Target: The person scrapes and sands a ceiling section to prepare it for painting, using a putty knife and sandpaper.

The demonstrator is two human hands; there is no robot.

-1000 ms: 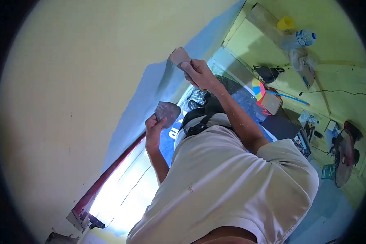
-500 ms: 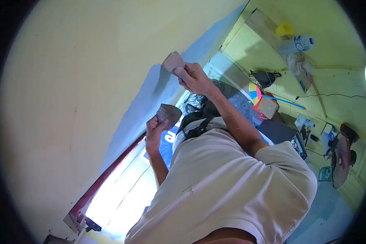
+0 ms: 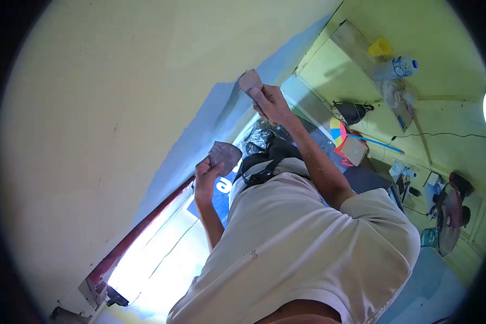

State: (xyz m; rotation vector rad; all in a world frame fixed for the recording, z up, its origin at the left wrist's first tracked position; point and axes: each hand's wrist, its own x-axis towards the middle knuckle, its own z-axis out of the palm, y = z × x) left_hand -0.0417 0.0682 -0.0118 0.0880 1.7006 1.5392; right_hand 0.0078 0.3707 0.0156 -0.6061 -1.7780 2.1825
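My right hand (image 3: 272,105) is closed round a flat, tan putty scraper (image 3: 250,82), its broad end at the blue band (image 3: 216,108) of the wall. Lower on the left, my left hand (image 3: 205,178) grips a second flat putty scraper (image 3: 225,156), darker and smeared grey, with fingers and thumb pinching its narrow end. This one is held in front of my waist, apart from the first. Pale specks dot my right forearm. The cream wall (image 3: 102,124) spreads over the left side.
A bright opening with a dark red frame (image 3: 140,224) lies below the wall. On the right, a shelf board (image 3: 356,43) carries a yellow cup (image 3: 380,47) and a plastic bottle (image 3: 399,67). A fan (image 3: 449,216) and a black bag (image 3: 353,112) are farther along.
My right hand and its scraper have shifted right along the blue band. The left scraper has turned a little, showing more of its flat face.
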